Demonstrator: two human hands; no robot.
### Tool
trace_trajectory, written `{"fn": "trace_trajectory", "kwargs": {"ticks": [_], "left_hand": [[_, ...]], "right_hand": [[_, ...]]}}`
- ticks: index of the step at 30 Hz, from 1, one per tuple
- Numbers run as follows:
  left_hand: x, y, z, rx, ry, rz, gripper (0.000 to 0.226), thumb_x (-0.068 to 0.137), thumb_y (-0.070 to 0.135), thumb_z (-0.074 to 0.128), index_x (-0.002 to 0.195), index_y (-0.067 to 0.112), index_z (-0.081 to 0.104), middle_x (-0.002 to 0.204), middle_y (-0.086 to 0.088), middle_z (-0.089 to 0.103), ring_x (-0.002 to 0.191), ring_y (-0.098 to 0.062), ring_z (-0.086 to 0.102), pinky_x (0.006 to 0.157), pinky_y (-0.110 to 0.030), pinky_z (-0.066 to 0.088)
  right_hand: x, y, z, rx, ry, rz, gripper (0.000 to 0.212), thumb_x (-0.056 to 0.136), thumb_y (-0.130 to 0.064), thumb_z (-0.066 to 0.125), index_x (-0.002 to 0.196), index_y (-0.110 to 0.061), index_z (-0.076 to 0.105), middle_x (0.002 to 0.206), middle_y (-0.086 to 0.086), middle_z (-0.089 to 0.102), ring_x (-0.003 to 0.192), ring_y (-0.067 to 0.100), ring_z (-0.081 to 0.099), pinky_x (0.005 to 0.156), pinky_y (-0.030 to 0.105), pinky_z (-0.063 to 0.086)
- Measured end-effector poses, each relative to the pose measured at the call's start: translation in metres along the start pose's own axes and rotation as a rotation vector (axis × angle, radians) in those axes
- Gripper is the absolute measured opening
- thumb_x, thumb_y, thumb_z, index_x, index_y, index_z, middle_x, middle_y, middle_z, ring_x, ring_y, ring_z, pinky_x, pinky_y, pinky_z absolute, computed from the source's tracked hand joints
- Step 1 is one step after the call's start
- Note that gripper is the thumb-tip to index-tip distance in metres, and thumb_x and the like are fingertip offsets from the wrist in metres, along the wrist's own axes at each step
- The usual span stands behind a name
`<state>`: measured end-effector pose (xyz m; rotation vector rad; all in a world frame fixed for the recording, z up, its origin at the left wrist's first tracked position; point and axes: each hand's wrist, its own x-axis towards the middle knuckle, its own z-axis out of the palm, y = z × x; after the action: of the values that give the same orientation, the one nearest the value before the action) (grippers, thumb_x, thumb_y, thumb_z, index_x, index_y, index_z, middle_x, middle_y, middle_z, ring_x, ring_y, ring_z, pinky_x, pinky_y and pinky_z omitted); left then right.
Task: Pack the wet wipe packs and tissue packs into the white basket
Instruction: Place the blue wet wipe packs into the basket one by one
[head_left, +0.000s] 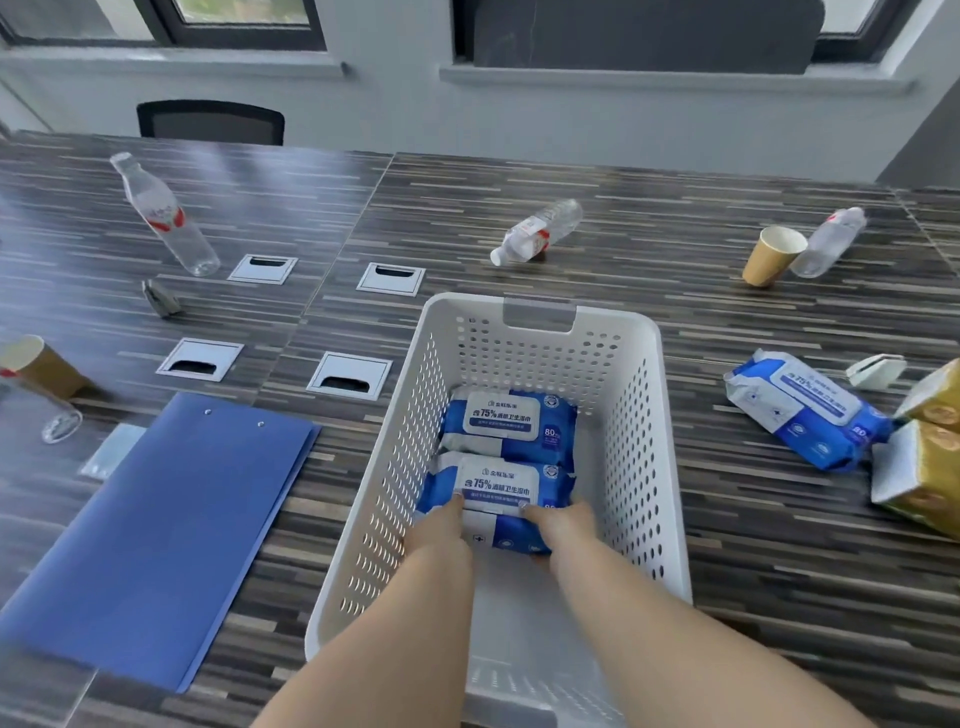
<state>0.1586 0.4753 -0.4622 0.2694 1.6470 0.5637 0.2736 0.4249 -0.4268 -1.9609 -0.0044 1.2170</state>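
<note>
My left hand (439, 525) and right hand (563, 525) pinch the near wet wipe pack (496, 491) inside the white basket (670, 415). I should seat it flat against the far pack (511, 423). Another pack (802, 410) and tissue packs (922, 467) wait on the bench (727, 545), right.

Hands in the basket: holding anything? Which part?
Both hands grip the nearer wet wipe pack inside the white basket: left hand at its left end, right hand at its right end, thumbs on top near the label.
</note>
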Motion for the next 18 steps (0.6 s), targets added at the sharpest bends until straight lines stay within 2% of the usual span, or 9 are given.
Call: {"fn": "trace_trajectory", "kwargs": {"ticks": [1,3,4,7,8,10,11,15,18], "left_hand": [[-0.006,0.003,0.000,-0.018,0.016,0.027,0.054,0.064,0.044,0.073,0.103,0.008,0.061,0.094,-0.009,0.064,0.085,-0.027,0.062,0.085,-0.038,0.053],[-0.008,0.002,-0.001,-0.030,-0.020,0.030,0.029,0.080,0.034,0.068,0.092,0.010,0.058,0.085,-0.005,0.058,0.074,-0.021,0.057,0.077,-0.032,0.052],[-0.010,0.003,-0.002,-0.022,-0.031,0.031,0.025,0.084,0.033,0.066,0.092,0.010,0.058,0.083,-0.004,0.057,0.073,-0.020,0.056,0.077,-0.032,0.052],[-0.002,0.001,-0.002,0.025,0.031,0.043,0.054,0.070,0.046,0.067,0.109,0.009,0.060,0.097,-0.010,0.062,0.088,-0.027,0.062,0.091,-0.042,0.052],[-0.005,0.001,-0.003,0.050,0.026,0.051,0.052,0.072,0.046,0.066,0.106,0.008,0.060,0.098,-0.011,0.061,0.088,-0.027,0.061,0.089,-0.040,0.052],[-0.012,0.003,-0.004,0.016,-0.024,0.024,0.024,0.086,0.033,0.063,0.088,0.011,0.055,0.085,-0.006,0.056,0.074,-0.019,0.056,0.074,-0.030,0.051],[-0.014,0.004,-0.003,-0.002,-0.036,0.012,0.020,0.089,0.028,0.061,0.083,0.012,0.052,0.080,-0.003,0.052,0.069,-0.016,0.052,0.070,-0.027,0.049],[-0.016,0.009,0.001,-0.018,0.011,-0.024,0.035,0.080,0.031,0.069,0.105,0.009,0.061,0.080,-0.004,0.058,0.078,-0.025,0.058,0.089,-0.038,0.050],[-0.034,0.022,0.004,-0.073,-0.065,-0.031,0.023,0.088,0.031,0.062,0.079,0.010,0.058,0.074,-0.005,0.056,0.066,-0.024,0.054,0.073,-0.035,0.047]], "right_hand": [[0.001,0.001,0.001,0.009,-0.001,-0.010,0.048,0.071,-0.001,0.076,0.115,-0.005,0.056,0.113,0.019,0.065,0.097,0.038,0.063,0.083,0.051,0.055],[0.004,0.005,0.002,0.015,0.005,-0.020,0.048,0.070,-0.004,0.077,0.113,-0.009,0.056,0.109,0.016,0.065,0.093,0.036,0.063,0.082,0.053,0.055],[0.004,0.006,0.002,0.016,0.006,-0.027,0.047,0.070,-0.005,0.078,0.111,-0.010,0.056,0.106,0.014,0.065,0.091,0.035,0.063,0.081,0.053,0.055],[0.006,0.009,0.004,0.016,-0.002,-0.032,0.044,0.070,-0.006,0.078,0.107,-0.014,0.055,0.101,0.011,0.063,0.091,0.036,0.063,0.079,0.054,0.056],[0.006,0.009,0.003,0.018,-0.004,-0.034,0.046,0.070,-0.007,0.078,0.109,-0.013,0.055,0.102,0.011,0.063,0.092,0.036,0.063,0.078,0.053,0.056],[0.007,0.010,0.003,0.005,0.000,-0.048,0.049,0.071,-0.008,0.079,0.114,-0.011,0.055,0.104,0.011,0.064,0.090,0.035,0.063,0.076,0.048,0.057],[0.008,0.010,0.003,-0.009,0.003,-0.060,0.049,0.071,-0.008,0.078,0.114,-0.010,0.056,0.104,0.012,0.064,0.089,0.034,0.063,0.076,0.045,0.057],[0.007,0.006,0.003,-0.063,0.006,-0.050,0.053,0.070,-0.012,0.079,0.117,-0.005,0.056,0.112,0.015,0.067,0.094,0.034,0.065,0.076,0.037,0.054],[0.001,0.001,0.005,-0.112,0.058,-0.085,0.055,0.066,-0.025,0.080,0.113,-0.007,0.057,0.110,0.012,0.068,0.094,0.033,0.065,0.084,0.044,0.055]]}}
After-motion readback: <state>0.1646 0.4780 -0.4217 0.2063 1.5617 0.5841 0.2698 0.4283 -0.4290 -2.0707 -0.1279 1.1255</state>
